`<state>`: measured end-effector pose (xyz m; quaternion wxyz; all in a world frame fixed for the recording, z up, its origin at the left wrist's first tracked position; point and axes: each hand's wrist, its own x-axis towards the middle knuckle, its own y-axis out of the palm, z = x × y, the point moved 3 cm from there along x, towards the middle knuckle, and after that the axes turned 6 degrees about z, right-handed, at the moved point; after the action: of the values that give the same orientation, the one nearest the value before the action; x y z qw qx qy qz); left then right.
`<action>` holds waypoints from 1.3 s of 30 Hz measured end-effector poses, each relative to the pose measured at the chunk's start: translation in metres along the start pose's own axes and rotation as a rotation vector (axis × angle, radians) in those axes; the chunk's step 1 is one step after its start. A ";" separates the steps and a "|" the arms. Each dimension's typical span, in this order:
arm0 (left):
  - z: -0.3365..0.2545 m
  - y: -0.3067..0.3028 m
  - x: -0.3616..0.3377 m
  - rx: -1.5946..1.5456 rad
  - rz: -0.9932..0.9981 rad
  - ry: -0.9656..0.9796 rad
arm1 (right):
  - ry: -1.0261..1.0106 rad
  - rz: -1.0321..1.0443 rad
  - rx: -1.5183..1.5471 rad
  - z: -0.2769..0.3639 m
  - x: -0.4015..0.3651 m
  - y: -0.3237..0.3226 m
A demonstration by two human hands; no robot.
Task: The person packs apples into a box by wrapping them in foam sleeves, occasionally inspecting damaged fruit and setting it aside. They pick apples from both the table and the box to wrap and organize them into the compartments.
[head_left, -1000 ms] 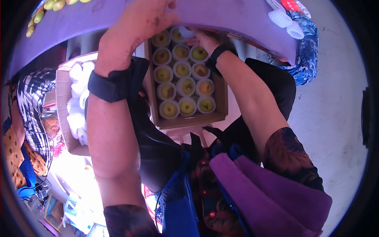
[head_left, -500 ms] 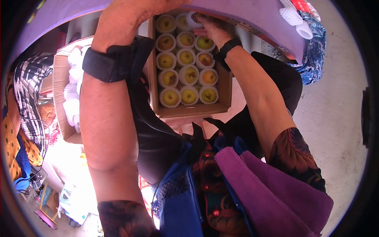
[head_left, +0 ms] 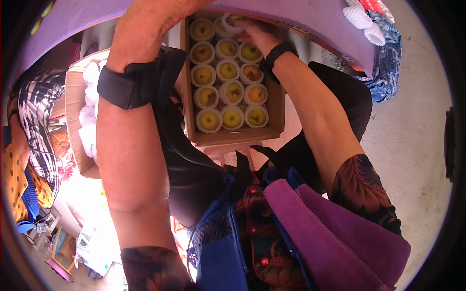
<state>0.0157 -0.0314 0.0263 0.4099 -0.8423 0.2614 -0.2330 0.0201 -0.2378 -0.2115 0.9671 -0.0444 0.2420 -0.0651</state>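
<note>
Seen beneath the purple desk (head_left: 335,24), within the cardboard box (head_left: 275,114). Cannot tell closure of cropped left grip (head_left: 167,12), nor of right grip (head_left: 258,37) at the netted fruit (head_left: 232,20) in the far row. Probably light, firm, easily bruised; best cupped around its soft foam net (head_left: 226,25).

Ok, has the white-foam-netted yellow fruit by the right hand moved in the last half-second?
Yes: the fruit has shifted slightly left, judged against the brown rectangular cardboard box.
</note>
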 end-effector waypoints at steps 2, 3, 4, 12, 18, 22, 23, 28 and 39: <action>-0.001 0.001 0.000 0.008 -0.027 0.018 | -0.007 -0.002 -0.013 0.003 -0.001 0.002; -0.002 0.001 0.000 0.011 -0.035 0.013 | -0.011 -0.003 -0.020 0.004 -0.002 0.003; -0.002 0.001 0.001 0.015 -0.044 0.008 | -0.015 -0.004 -0.027 0.006 -0.003 0.004; -0.010 -0.009 -0.008 -0.306 0.257 -0.061 | -0.035 -0.014 -0.085 0.021 -0.014 0.012; 0.023 0.028 -0.048 -0.651 0.515 -0.207 | 0.040 0.011 0.093 -0.013 -0.028 0.011; 0.021 0.057 -0.049 -0.461 0.727 -0.411 | -0.087 0.047 0.267 -0.021 -0.081 0.016; 0.021 0.065 -0.053 -0.447 0.723 -0.398 | -0.104 0.041 0.274 -0.024 -0.095 0.018; 0.022 0.099 -0.091 -0.973 0.451 -0.644 | -0.568 -0.057 0.187 -0.032 -0.155 0.036; 0.041 0.139 -0.104 -1.544 0.313 -0.624 | -0.979 -0.105 -0.509 -0.001 -0.209 0.039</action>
<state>-0.0724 -0.0156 -0.1285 -0.1993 -0.8656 0.3357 0.3136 -0.1591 -0.1685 -0.1200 0.9208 -0.3139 -0.2302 -0.0246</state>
